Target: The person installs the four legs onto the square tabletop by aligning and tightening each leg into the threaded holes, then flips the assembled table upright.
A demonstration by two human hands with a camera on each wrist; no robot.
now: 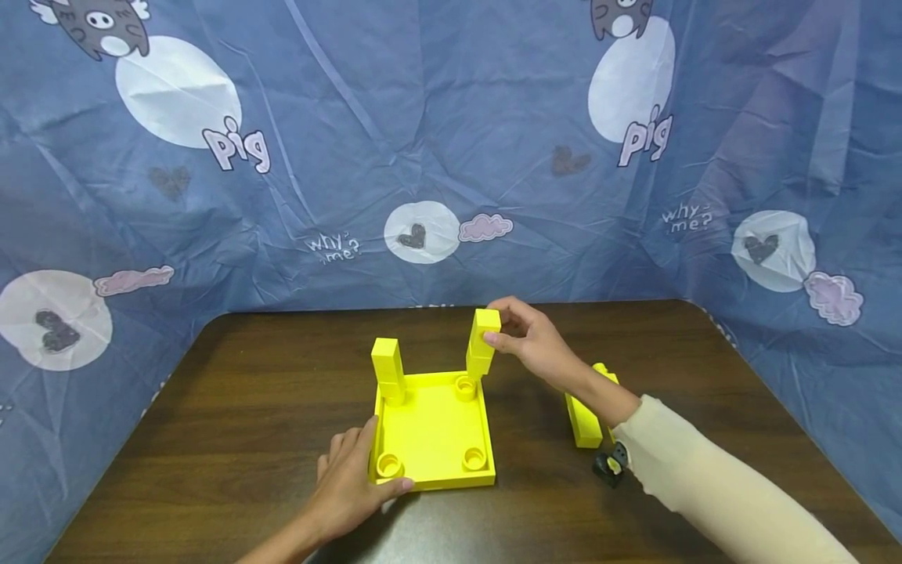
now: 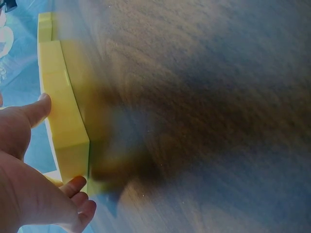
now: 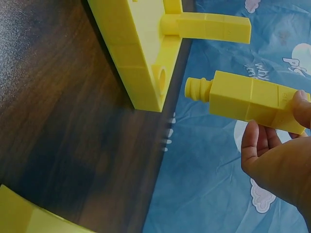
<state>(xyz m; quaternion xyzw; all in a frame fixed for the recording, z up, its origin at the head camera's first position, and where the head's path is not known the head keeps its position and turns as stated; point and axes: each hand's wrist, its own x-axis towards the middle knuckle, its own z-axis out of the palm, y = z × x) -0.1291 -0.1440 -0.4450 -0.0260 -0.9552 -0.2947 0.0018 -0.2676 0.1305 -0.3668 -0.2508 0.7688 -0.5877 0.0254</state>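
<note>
A yellow square tabletop lies upside down, its raised rim and round corner sockets facing up. One yellow leg stands upright in the far left socket. My right hand pinches a second yellow leg near its upper end, above the far right socket. In the right wrist view, the held leg's threaded peg points at the tabletop, apart from the socket. My left hand grips the near left corner, thumb on the front edge and fingers along the left side.
More yellow legs lie on the brown wooden table to the right, partly hidden by my right forearm. A small dark object is by the right sleeve. A blue printed cloth hangs behind the table.
</note>
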